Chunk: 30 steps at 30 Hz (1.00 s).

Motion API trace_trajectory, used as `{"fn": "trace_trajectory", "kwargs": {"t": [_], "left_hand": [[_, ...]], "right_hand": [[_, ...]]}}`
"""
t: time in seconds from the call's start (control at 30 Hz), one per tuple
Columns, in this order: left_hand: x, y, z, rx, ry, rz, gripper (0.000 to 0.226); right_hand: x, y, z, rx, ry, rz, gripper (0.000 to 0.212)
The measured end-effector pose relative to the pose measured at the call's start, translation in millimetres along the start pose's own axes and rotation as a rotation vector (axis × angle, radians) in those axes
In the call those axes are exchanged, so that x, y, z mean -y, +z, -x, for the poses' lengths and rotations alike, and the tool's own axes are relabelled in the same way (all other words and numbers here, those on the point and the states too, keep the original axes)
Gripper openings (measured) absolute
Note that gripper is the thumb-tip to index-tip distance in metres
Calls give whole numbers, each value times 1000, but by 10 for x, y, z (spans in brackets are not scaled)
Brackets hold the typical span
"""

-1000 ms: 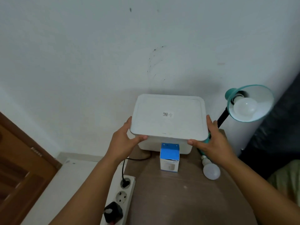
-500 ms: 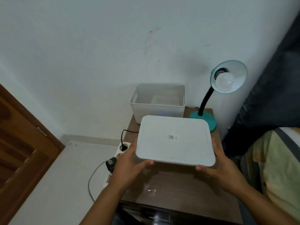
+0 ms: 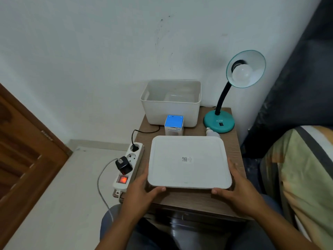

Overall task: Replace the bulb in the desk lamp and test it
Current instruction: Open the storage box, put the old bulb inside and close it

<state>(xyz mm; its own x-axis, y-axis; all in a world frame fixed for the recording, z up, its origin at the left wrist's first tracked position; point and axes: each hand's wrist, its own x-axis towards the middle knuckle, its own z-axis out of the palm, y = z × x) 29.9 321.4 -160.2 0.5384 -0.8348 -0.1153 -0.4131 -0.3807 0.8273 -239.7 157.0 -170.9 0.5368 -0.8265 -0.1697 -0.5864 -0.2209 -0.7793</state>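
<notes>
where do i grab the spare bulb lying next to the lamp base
Take the loose bulb by its round white globe, reaching from the front right once the lid is set aside; the lid hides most of the globe. The bulb lies on its side, screw cap toward the lamp base, so the globe is probably the freer end.

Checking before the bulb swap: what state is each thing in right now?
Storage box: open, lid off.
Lid: held at both sides by left hand and right hand.
Desk lamp: unlit, bulb fitted.
Power strip: switch glowing red.
Loose bulb: lying on table.
Bulb carton: closed, upright.
</notes>
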Motion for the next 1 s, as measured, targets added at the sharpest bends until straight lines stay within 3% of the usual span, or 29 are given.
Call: {"fn": "trace_trajectory", "kwargs": {"t": [0.33,0.7,0.87,1.0], "left_hand": [[259,80,-51,77,-90,-96,77],[272,221,-43,132,-104,-414,97],[244,191,-89,167,-111,-444,98],[183,159,-246,132,-122,-408,93]], "right_hand": [[-106,154,-31,53,53,96,112],[-216,349,-17,53,108,488,107],[-216,336,-30,62,115,457,108],[-151,216,-144,-106,73,387,86]]}}
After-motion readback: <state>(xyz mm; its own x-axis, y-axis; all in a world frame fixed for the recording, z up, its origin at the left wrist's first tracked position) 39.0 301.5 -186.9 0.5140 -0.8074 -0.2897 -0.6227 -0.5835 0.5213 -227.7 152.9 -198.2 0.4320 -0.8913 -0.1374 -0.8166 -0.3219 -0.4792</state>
